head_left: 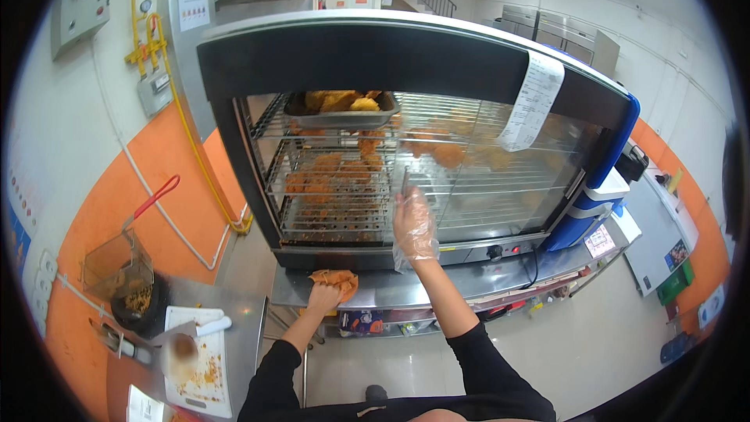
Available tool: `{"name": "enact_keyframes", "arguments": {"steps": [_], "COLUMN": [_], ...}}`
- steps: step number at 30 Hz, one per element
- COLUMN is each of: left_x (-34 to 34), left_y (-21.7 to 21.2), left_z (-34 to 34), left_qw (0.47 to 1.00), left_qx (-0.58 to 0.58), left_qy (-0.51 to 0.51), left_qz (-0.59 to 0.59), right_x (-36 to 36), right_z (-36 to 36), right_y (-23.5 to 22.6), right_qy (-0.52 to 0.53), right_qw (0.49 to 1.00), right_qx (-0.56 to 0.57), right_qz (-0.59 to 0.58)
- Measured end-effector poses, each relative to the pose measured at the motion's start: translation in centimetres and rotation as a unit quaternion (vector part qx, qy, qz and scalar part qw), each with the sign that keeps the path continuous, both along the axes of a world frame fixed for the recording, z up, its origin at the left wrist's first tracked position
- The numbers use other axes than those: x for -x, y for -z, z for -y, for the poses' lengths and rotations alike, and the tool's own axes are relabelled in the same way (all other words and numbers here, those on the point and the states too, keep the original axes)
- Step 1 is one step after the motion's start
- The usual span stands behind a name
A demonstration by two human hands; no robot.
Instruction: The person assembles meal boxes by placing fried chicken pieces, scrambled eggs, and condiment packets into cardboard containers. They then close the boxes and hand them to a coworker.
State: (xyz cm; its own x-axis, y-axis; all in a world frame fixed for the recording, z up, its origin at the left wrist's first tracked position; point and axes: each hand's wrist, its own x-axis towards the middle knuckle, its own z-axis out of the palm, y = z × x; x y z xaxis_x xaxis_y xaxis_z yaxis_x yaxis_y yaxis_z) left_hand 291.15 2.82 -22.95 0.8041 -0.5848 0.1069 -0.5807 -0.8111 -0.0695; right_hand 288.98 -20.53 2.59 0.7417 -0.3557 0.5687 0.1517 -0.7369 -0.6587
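While the left hand clenches an orange cloth on the steel tabletop just below the warming cabinet, the right hand, in a clear plastic glove, is raised against the cabinet's glass door and grips its thin upright handle. Fried pieces lie on the wire racks inside, and a metal tray of them sits on the top rack.

We see a long white paper slip hanging at two o'clock on the warmer; a white label at eleven o'clock.
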Motion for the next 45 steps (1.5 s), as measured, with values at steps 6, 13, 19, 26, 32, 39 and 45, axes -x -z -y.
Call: {"name": "enact_keyframes", "arguments": {"steps": [6,13,19,26,32,39,45], "left_x": [0.0,-1.4,-0.6,-2.7,-2.1,-3.0,1.9], "left_y": [-0.4,1.0,1.5,1.5,1.6,4.0,-0.8], "left_z": [-0.5,0.0,0.1,0.3,-0.1,0.3,3.7], "left_qw": [0.996,0.996,0.996,0.977,0.965,0.952,0.924], "left_qx": [0.069,-0.076,-0.028,-0.05,0.031,0.107,0.296], "left_qy": [-0.008,0.035,0.068,0.174,0.151,0.141,-0.011], "left_qz": [0.063,-0.009,0.054,0.111,0.21,0.251,0.244], "right_x": [-2.1,-4.2,-6.2,-7.6,-8.1,-9.3,-7.4], "right_z": [-0.8,-6.8,-12.4,-16.7,-19.3,-21.3,-18.7], "right_y": [0.1,-1.1,-1.3,-1.8,-3.0,-2.9,-1.9], "right_qy": [-0.08,-0.169,-0.228,-0.239,-0.25,-0.209,-0.23], "right_qw": [0.993,0.968,0.962,0.952,0.95,0.963,0.959], "right_qx": [0.063,0.133,0.114,0.182,0.183,0.173,0.146], "right_qz": [0.062,0.127,0.093,0.062,0.047,0.01,-0.08]}}
